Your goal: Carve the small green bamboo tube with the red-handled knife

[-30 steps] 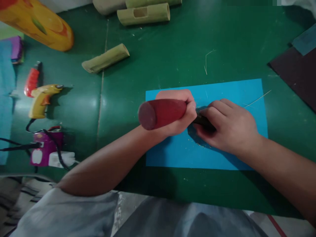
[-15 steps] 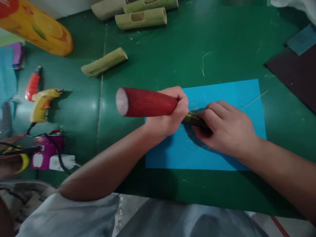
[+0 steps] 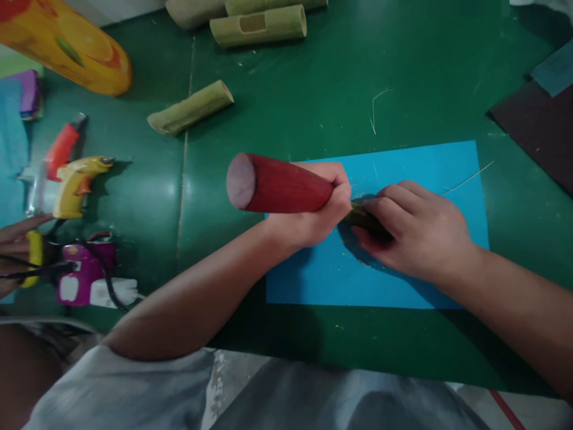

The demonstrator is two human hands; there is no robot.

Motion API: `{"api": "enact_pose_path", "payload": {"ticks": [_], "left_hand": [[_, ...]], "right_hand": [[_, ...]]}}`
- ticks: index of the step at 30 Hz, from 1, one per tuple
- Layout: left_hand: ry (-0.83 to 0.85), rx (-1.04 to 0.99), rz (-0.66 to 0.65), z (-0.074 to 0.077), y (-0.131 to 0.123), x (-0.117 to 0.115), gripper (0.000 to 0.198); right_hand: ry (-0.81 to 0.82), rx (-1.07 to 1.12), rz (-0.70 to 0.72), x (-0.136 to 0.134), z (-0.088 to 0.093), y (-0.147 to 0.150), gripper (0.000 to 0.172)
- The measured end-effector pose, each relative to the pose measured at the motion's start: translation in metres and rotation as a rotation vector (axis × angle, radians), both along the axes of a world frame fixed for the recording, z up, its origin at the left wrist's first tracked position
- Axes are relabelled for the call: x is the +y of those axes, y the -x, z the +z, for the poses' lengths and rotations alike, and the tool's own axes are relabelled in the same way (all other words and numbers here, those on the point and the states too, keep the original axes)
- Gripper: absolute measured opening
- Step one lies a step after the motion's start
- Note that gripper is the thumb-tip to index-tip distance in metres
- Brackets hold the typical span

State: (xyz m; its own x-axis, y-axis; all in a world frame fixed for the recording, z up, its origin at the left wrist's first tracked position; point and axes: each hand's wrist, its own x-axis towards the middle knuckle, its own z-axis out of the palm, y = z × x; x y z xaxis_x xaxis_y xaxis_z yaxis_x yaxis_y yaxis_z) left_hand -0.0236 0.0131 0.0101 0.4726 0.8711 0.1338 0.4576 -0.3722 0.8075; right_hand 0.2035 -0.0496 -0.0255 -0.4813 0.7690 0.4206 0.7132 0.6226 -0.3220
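Observation:
My left hand (image 3: 316,215) is wrapped round the thick red wooden handle (image 3: 286,185) of a tool. The handle's pale butt end points up toward me, and its working end is hidden behind my fist. Close to its right, my right hand (image 3: 416,227) grips a green bamboo piece (image 3: 364,218) between thumb and fingers. The bamboo lies low over a blue sheet of paper (image 3: 308,283), and most of it is covered by my hands. Small shavings are scattered on the paper around it.
Cut bamboo tubes (image 3: 286,27) lie at the back, another bamboo piece (image 3: 192,108) nearer. On the left are a yellow glue gun (image 3: 74,188), a red-handled tool (image 3: 62,152), a purple power block (image 3: 76,292) with cords, an orange bottle (image 3: 94,57) and another person's hand (image 3: 13,254).
The red handle and my left fist have shifted slightly right, with the butt end tilted more toward me. At the left edge, the other person's hand has moved up and the red-handled tool has shifted.

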Motion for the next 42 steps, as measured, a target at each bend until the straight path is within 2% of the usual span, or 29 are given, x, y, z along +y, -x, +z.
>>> {"api": "enact_pose_path", "payload": {"ticks": [6,11,14,18,24,30,35,39,42], "left_hand": [[0.004,-0.001,-0.001,-0.001,0.004,-0.001,0.032],[-0.07,-0.212,0.017,-0.007,0.002,-0.001,0.034],[-0.095,-0.278,0.045,-0.009,-0.001,-0.001,0.031],[-0.106,-0.15,0.023,-0.008,-0.002,-0.001,0.032],[-0.027,-0.003,0.004,-0.002,0.002,0.0,0.035],[-0.037,-0.161,-0.038,-0.003,0.003,-0.001,0.032],[-0.055,-0.288,0.066,-0.011,-0.001,-0.001,0.034],[-0.118,-0.178,0.034,-0.007,0.0,-0.002,0.034],[-0.073,-0.023,-0.009,0.002,0.002,-0.004,0.033]], "right_hand": [[-0.007,-0.012,0.006,-0.001,0.002,0.002,0.023],[0.029,-0.02,-0.005,-0.001,0.003,0.002,0.022],[-0.007,-0.026,-0.013,0.0,0.002,0.002,0.02],[-0.017,-0.034,-0.026,0.0,0.002,0.001,0.019],[0.043,-0.02,-0.001,0.001,0.003,-0.001,0.019],[0.045,-0.02,0.014,0.001,0.003,-0.001,0.018],[-0.039,-0.031,-0.01,0.001,0.003,-0.001,0.02],[-0.034,-0.046,-0.026,0.0,0.004,-0.001,0.018],[-0.04,-0.072,-0.016,0.0,0.004,-0.002,0.02]]}}
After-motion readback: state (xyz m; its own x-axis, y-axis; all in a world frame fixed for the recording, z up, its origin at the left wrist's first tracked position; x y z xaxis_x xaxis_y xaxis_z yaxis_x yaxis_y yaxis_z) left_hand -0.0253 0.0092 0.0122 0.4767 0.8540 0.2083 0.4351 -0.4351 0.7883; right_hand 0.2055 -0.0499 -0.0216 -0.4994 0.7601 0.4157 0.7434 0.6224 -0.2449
